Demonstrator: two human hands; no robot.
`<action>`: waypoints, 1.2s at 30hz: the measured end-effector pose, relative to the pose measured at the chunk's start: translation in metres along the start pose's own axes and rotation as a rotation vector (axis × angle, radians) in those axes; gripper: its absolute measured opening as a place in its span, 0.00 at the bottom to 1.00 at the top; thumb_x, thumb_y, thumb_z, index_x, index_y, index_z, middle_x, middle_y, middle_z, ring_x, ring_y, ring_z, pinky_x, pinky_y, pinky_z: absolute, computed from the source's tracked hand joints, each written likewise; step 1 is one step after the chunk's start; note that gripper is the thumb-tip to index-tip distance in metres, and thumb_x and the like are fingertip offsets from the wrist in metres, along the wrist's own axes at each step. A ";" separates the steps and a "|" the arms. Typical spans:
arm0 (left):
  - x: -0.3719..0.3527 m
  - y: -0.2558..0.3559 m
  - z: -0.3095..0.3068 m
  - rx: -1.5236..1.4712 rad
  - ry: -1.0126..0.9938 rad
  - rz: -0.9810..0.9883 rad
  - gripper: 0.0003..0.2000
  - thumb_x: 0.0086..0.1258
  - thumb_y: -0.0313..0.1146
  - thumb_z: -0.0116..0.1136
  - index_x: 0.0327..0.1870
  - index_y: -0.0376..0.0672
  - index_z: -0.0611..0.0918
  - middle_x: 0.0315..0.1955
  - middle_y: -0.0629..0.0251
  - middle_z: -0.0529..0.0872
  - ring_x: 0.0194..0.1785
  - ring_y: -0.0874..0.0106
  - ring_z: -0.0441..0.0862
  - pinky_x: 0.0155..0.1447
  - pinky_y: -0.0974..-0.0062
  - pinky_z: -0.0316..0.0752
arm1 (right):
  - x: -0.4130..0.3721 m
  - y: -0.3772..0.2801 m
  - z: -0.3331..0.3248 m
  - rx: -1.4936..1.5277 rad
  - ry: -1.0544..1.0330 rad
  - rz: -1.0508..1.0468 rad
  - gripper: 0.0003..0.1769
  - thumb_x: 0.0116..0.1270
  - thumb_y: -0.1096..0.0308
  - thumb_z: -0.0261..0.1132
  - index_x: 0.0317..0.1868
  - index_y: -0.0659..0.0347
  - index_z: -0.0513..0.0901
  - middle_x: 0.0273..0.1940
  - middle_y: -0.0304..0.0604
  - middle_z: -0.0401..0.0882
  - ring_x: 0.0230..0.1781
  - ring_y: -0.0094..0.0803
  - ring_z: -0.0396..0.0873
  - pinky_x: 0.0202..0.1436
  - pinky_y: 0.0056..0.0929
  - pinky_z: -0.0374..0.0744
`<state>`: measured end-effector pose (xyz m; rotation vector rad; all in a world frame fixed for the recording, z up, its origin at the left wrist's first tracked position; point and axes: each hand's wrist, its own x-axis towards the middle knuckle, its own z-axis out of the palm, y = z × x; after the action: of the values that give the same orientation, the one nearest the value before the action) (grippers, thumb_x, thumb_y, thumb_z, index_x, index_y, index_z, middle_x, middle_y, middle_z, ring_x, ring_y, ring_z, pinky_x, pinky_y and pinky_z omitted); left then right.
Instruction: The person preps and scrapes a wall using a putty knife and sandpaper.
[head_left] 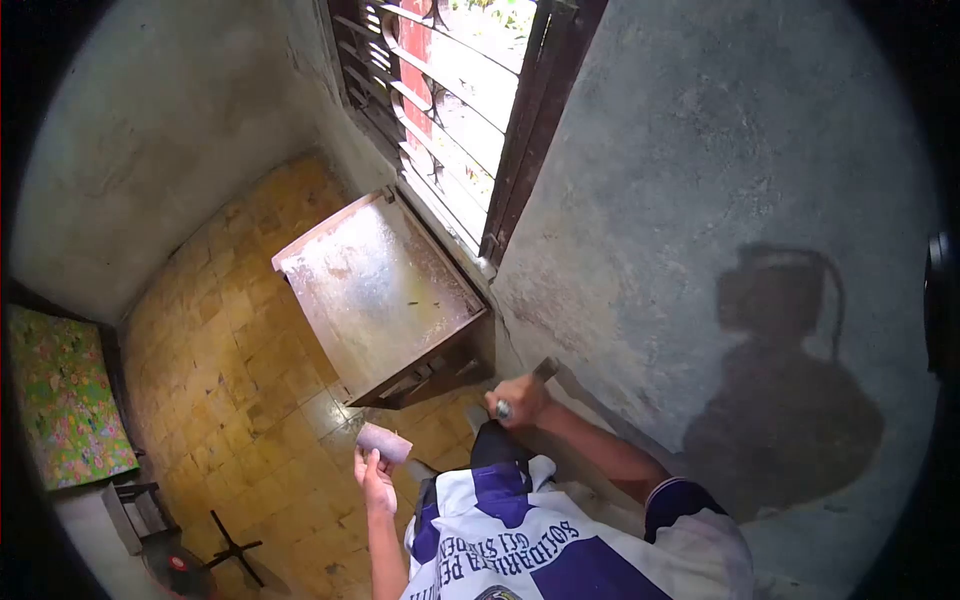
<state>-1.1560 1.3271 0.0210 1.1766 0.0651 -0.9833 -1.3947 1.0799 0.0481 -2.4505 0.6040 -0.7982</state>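
Note:
A pinkish roll (384,442), shaped like a short cylinder, is in my left hand (374,480), with the fingers and thumb around its lower side. My right hand (520,400) is closed round a tool (504,409); a round metallic end shows at the front of the fist and a dark flat part sticks out behind it. The two hands are apart, both in front of my body. Beyond them stands a small wooden table (380,290) with a worn, shiny top.
A barred window (450,100) is above the table. A grey wall (640,230) rises at the right, with a shadow on it. At the left are a flowered green surface (65,400), a small wooden stool (140,515) and a black-legged stand (235,549) on the yellow tiled floor (220,370).

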 end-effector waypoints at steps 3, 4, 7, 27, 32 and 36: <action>0.001 0.001 0.001 -0.013 -0.010 0.003 0.27 0.71 0.29 0.53 0.69 0.42 0.60 0.56 0.60 0.77 0.54 0.69 0.80 0.56 0.69 0.77 | 0.000 0.029 -0.003 -0.026 0.018 0.107 0.17 0.60 0.66 0.63 0.16 0.58 0.71 0.15 0.47 0.70 0.14 0.47 0.73 0.18 0.42 0.70; 0.001 -0.001 -0.002 -0.016 -0.009 0.005 0.27 0.71 0.29 0.53 0.69 0.42 0.60 0.56 0.60 0.77 0.54 0.69 0.80 0.55 0.69 0.77 | 0.001 0.029 0.003 -0.038 0.012 0.065 0.16 0.60 0.66 0.63 0.16 0.58 0.71 0.15 0.47 0.70 0.15 0.47 0.73 0.19 0.42 0.70; 0.001 0.001 -0.005 -0.013 0.003 0.018 0.27 0.71 0.29 0.53 0.70 0.43 0.60 0.56 0.60 0.77 0.54 0.69 0.80 0.54 0.70 0.77 | 0.009 0.011 0.006 0.007 -0.022 -0.007 0.16 0.60 0.65 0.64 0.16 0.58 0.72 0.16 0.47 0.71 0.15 0.47 0.74 0.19 0.43 0.71; -0.001 0.012 -0.020 0.033 -0.066 -0.001 0.29 0.71 0.30 0.54 0.71 0.43 0.59 0.56 0.63 0.77 0.53 0.70 0.80 0.55 0.72 0.75 | -0.035 0.014 -0.020 0.037 0.042 0.149 0.18 0.59 0.66 0.64 0.14 0.58 0.68 0.13 0.48 0.68 0.14 0.48 0.72 0.19 0.44 0.68; 0.002 0.016 -0.028 0.053 -0.091 -0.032 0.24 0.70 0.30 0.55 0.67 0.43 0.66 0.54 0.64 0.79 0.50 0.72 0.81 0.54 0.73 0.74 | -0.043 -0.031 -0.013 -0.106 -0.008 -0.093 0.17 0.57 0.65 0.65 0.15 0.55 0.69 0.14 0.44 0.69 0.16 0.44 0.75 0.19 0.38 0.72; 0.010 0.016 -0.040 0.052 -0.108 -0.063 0.20 0.69 0.32 0.56 0.61 0.45 0.72 0.52 0.65 0.80 0.50 0.72 0.80 0.55 0.71 0.73 | -0.060 -0.001 -0.013 -0.003 0.042 0.053 0.15 0.58 0.64 0.64 0.16 0.56 0.72 0.15 0.45 0.71 0.19 0.45 0.77 0.23 0.42 0.73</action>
<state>-1.1222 1.3530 0.0103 1.1721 -0.0098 -1.1081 -1.4465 1.1088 0.0333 -2.4152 0.6825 -0.8296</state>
